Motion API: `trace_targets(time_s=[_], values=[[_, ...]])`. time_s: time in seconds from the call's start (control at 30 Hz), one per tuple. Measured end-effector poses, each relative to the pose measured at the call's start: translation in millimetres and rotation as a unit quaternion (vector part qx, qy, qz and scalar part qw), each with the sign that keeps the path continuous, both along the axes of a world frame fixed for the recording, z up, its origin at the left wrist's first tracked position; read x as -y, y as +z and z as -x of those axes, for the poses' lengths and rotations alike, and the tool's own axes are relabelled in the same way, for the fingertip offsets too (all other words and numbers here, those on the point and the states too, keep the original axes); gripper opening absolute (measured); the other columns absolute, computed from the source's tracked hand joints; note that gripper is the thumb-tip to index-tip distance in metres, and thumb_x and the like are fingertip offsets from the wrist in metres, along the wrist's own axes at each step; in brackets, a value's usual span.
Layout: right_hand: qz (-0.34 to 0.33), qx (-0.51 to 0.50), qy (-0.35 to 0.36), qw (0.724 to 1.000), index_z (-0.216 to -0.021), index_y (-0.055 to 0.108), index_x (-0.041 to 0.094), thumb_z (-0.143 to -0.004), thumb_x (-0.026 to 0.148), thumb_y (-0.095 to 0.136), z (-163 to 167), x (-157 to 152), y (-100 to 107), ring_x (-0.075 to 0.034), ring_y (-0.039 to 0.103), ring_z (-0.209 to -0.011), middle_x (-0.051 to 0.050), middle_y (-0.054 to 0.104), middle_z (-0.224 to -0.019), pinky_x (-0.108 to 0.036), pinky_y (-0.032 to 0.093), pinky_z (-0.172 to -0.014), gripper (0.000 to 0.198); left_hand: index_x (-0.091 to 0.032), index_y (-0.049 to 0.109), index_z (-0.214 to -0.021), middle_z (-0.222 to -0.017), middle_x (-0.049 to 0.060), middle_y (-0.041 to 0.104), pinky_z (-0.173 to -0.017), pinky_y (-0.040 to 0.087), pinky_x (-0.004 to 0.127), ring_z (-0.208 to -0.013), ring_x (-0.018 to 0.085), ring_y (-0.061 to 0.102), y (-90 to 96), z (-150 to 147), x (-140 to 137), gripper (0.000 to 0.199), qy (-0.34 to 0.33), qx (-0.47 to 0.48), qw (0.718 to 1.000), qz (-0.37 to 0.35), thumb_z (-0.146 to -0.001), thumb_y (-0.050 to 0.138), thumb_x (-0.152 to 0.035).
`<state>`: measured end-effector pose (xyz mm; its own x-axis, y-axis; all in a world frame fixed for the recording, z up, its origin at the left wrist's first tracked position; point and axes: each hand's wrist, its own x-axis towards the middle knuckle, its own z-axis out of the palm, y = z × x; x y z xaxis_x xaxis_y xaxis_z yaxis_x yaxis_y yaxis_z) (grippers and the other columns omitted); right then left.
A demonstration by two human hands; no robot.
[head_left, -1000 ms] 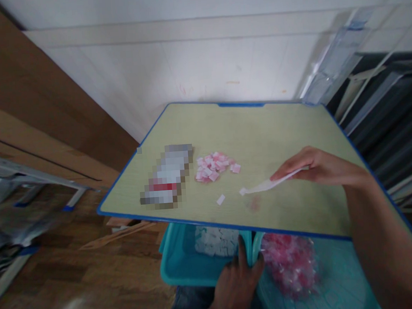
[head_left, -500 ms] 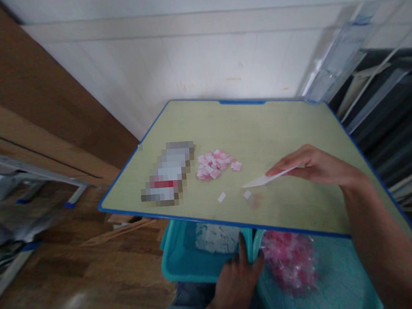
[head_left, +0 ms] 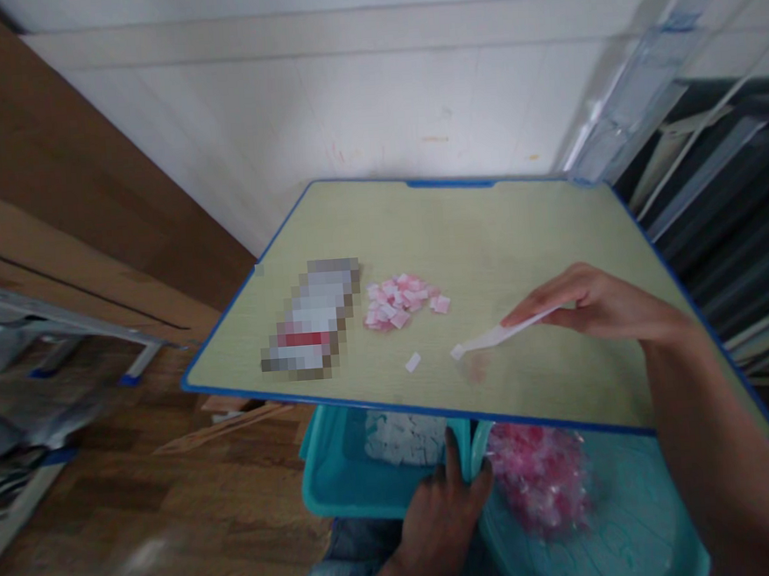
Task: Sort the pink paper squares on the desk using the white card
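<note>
My right hand (head_left: 589,300) is closed around slim white tweezers (head_left: 503,334), pointing left and low over the board. Their tip touches a small pale square (head_left: 457,351). Left of that tip lies another loose white square (head_left: 413,362). Farther back sits a pile of pink and white squares (head_left: 395,302), with one or two just off its right side. Below the board's front edge, my left hand (head_left: 443,516) grips where the rims of a teal bin (head_left: 347,501) and a round teal basin (head_left: 637,516) meet, its index finger stretched along the bin's rim.
The pale green board (head_left: 518,226) has a blue edge and stands against a white wall. A blurred-out oblong object (head_left: 313,315) lies on its left part. White pieces (head_left: 405,437) are in the bin; a clear bag of pink material (head_left: 543,479) rests in the basin.
The tweezers' tip has come down onto the small pale square, which has shifted slightly left and up. My left hand keeps its place on the rims. The view has tilted slightly.
</note>
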<state>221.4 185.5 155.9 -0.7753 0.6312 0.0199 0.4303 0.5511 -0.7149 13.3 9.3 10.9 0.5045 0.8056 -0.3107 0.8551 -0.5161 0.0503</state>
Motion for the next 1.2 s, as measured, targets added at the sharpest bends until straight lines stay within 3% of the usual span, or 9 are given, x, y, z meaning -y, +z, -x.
trace_targets(time_s=[0.3,0.63,0.73,0.87,1.03,1.2], values=[[-0.056,-0.05,-0.033,0.997,-0.101,0.062,0.023,-0.079,0.027,0.048,9,-2,-8,-0.017,0.059,-0.091,-0.003,0.064,-0.099,-0.025,0.046,-0.076,0.026,-0.034,0.033,-0.122,-0.124,0.017,0.043,-0.056,0.05,0.031,-0.073,0.018,0.06,0.0,-1,0,0.044,0.003,-0.003,1.0,0.013,-0.082,0.031,-0.016],[-0.031,-0.065,0.023,0.997,-0.1,0.062,0.018,-0.081,0.023,0.044,20,-1,-18,-0.016,0.059,-0.092,-0.006,0.064,-0.101,-0.026,0.046,-0.078,0.027,-0.035,0.033,-0.121,-0.125,0.017,0.041,-0.057,0.05,0.03,-0.074,0.017,0.059,0.4,0,0,0.044,0.007,0.0,1.0,0.02,-0.082,0.032,-0.016],[-0.032,-0.058,0.008,0.998,-0.1,0.062,0.018,-0.08,0.024,0.046,18,-2,-17,-0.016,0.059,-0.091,-0.006,0.064,-0.1,-0.025,0.046,-0.077,0.026,-0.035,0.034,-0.121,-0.125,0.017,0.042,-0.056,0.05,0.03,-0.073,0.017,0.059,0.2,0,0,0.045,0.005,0.0,1.0,0.011,-0.082,0.031,-0.015],[-0.02,-0.028,-0.006,0.999,-0.096,0.064,0.019,-0.076,0.015,0.047,9,-5,-13,-0.015,0.06,-0.088,-0.004,0.065,-0.097,-0.024,0.047,-0.075,0.027,-0.035,0.035,-0.121,-0.123,0.017,0.044,-0.055,0.05,0.03,-0.072,0.018,0.06,-0.4,-1,0,0.043,0.004,0.003,1.0,0.001,-0.082,0.031,-0.016],[0.006,-0.039,0.049,0.998,-0.093,0.064,0.017,-0.062,-0.004,0.04,9,-7,-20,-0.013,0.06,-0.089,-0.003,0.065,-0.096,-0.024,0.047,-0.076,0.046,-0.035,0.036,-0.12,-0.122,0.018,0.045,-0.054,0.051,0.031,-0.073,0.019,0.06,-1.0,0,1,0.041,0.006,0.012,1.0,-0.008,-0.082,0.03,-0.018],[0.034,-0.064,0.082,0.994,-0.083,0.067,0.017,-0.052,-0.007,0.032,15,-6,-24,-0.013,0.061,-0.086,-0.002,0.067,-0.09,-0.023,0.048,-0.073,0.052,-0.035,0.035,-0.12,-0.122,0.018,0.045,-0.054,0.051,0.031,-0.073,0.019,0.06,0.4,0,1,0.042,0.008,0.015,1.0,-0.005,-0.083,0.03,-0.017]])
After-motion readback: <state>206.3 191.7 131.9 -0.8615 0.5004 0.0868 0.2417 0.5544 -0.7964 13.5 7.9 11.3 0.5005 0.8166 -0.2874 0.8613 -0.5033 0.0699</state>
